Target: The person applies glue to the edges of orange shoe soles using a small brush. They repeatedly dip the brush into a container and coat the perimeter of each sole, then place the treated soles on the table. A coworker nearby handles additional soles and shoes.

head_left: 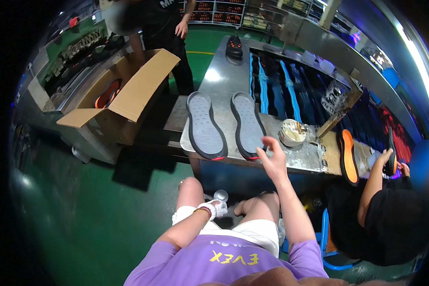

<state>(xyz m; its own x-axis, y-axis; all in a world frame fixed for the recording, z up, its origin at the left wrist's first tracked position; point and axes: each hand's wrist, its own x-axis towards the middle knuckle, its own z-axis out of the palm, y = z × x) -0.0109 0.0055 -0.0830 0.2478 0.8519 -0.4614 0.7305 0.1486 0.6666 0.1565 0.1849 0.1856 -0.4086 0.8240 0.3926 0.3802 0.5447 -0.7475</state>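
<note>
Two grey shoe soles with black rims, the left sole (207, 127) and the right sole (248, 123), lie side by side on the metal bench, insides up. Both show a bit of red at their near ends. My right hand (275, 161), bare, is raised beside the near end of the right sole, its thumb and fingers apart and nothing in them. Over my lap is my left hand (217, 209), covered in white glove-like fabric; its fingers are too unclear to read. A round pale thing (220, 195) shows just beyond it. To the right of the soles stands a white tub (292, 133) with cream-coloured contents and a stick.
A co-worker at the right holds a dark sole (391, 151); an orange sole (349, 156) lies nearby. An open cardboard box (143, 86) stands at left, with a person behind it. A dark shoe (234, 47) sits at the metal bench's (219, 71) far end. Blue strips (263, 86) lie beyond.
</note>
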